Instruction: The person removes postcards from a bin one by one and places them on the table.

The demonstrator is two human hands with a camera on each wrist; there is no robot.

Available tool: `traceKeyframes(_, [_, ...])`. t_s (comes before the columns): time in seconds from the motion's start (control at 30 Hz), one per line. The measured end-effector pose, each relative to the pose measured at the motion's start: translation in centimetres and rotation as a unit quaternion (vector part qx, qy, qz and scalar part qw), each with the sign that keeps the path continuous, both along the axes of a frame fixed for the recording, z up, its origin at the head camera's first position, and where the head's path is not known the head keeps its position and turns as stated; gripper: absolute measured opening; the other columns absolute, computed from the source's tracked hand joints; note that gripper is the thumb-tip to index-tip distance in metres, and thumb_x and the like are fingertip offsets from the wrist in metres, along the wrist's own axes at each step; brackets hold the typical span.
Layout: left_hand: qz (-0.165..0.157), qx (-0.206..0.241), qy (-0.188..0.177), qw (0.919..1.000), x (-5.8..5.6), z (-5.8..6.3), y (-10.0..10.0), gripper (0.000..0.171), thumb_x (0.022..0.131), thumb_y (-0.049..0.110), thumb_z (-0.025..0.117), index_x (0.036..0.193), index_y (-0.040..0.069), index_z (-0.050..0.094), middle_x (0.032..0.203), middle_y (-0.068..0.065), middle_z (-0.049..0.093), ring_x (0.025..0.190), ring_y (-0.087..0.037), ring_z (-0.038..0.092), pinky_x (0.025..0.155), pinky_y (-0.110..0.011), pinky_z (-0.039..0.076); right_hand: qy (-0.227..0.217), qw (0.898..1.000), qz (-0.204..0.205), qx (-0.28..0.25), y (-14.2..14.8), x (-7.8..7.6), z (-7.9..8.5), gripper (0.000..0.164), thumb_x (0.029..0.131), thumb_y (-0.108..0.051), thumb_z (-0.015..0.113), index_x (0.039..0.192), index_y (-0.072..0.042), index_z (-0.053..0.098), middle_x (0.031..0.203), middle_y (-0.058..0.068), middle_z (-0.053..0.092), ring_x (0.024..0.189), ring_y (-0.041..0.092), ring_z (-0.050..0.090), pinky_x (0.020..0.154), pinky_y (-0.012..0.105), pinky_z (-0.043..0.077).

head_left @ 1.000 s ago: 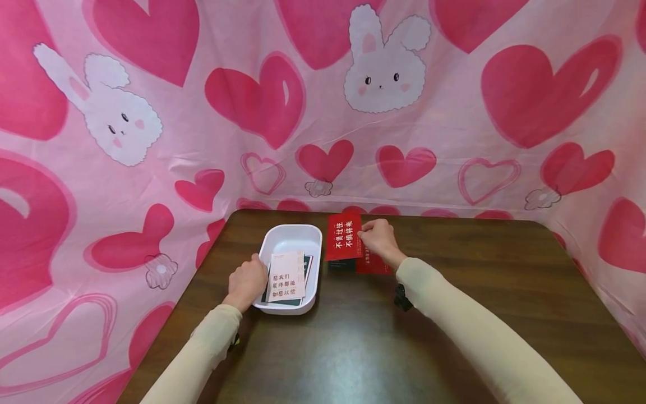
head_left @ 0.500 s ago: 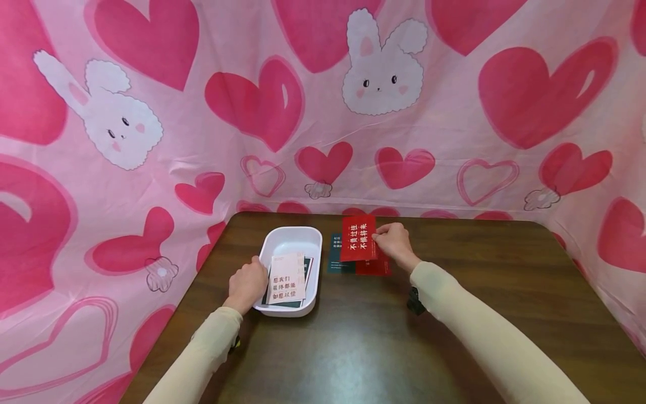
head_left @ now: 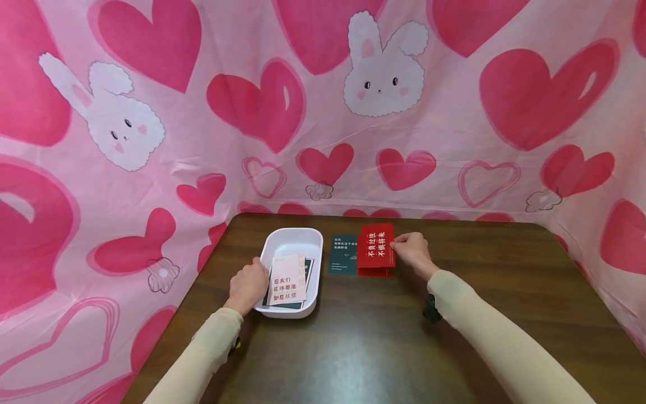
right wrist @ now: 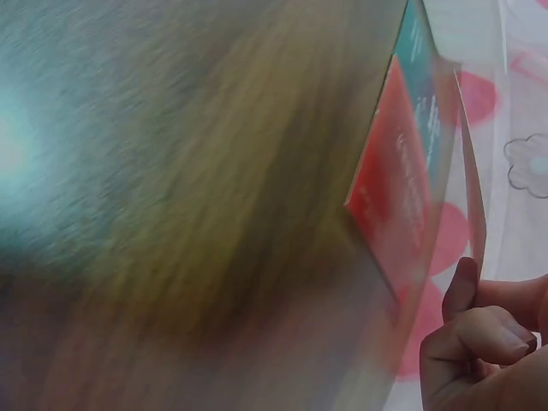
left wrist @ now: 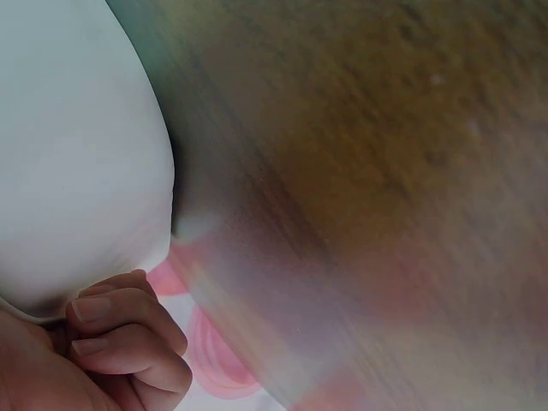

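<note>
The right arm point(head_left: 504, 331) reaches forward and inward from the lower right, with the hand at its end turned toward the left. Thumb and forefinger of that right hand point(head_left: 415, 251) pinch a red card point(head_left: 375, 244) by its right edge, while the other fingers curl in toward the palm. The card extends leftward from the fingertips, raised off the table point(head_left: 338, 348) and seen nearly edge-on from the right wrist. Below it and to the left of the fingers, another red card point(right wrist: 394, 175) lies on the table, with a green card point(head_left: 344, 255) just beyond it, farther from the fingertips.

The left arm point(head_left: 197, 356) slants forward and inward from the lower left. Its left hand point(head_left: 247, 286) grips the left rim of a white tray point(head_left: 290, 240), fingers bent at the edge. To the right of those fingers, inside the tray, a pale card point(head_left: 286, 280) lies over a dark green one.
</note>
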State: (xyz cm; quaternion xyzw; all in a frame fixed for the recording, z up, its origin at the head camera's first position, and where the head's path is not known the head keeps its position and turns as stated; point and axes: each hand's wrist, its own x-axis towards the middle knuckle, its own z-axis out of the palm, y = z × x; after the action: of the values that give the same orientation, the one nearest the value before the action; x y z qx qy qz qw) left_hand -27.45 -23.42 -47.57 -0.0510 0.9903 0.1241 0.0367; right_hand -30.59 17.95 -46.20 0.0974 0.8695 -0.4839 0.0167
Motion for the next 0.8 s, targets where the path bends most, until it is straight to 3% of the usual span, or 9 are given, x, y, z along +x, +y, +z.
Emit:
traceKeyframes(0.53, [0.003, -0.001, 0.008, 1.0000, 0.2, -0.2, 0.1, 0.040, 0.105, 0.023, 0.059, 0.127, -0.010, 0.052, 0.088, -0.021, 0.064, 0.073, -0.032, 0.066, 0.073, -0.053, 0.062, -0.027, 0.999, 0.013, 0.013, 2.5, 0.4, -1.8, 0.036, 0.104, -0.019, 0.063, 0.127, 0.009, 0.068, 0.122, 0.027, 0.068, 0.083, 0.028, 0.057, 0.060, 0.030, 0.053])
traceKeyframes(0.8, [-0.004, -0.022, 0.043, 0.9988, 0.0, -0.3, 0.1, 0.035, 0.106, 0.020, 0.054, 0.120, -0.012, 0.055, 0.091, -0.026, 0.067, 0.075, -0.038, 0.069, 0.070, -0.057, 0.061, -0.019, 1.000, 0.017, 0.012, 3.4, 0.1, -2.3, 0.037, 0.102, -0.017, 0.064, 0.126, 0.011, 0.068, 0.112, 0.024, 0.071, 0.066, 0.020, 0.053, 0.054, 0.031, 0.046])
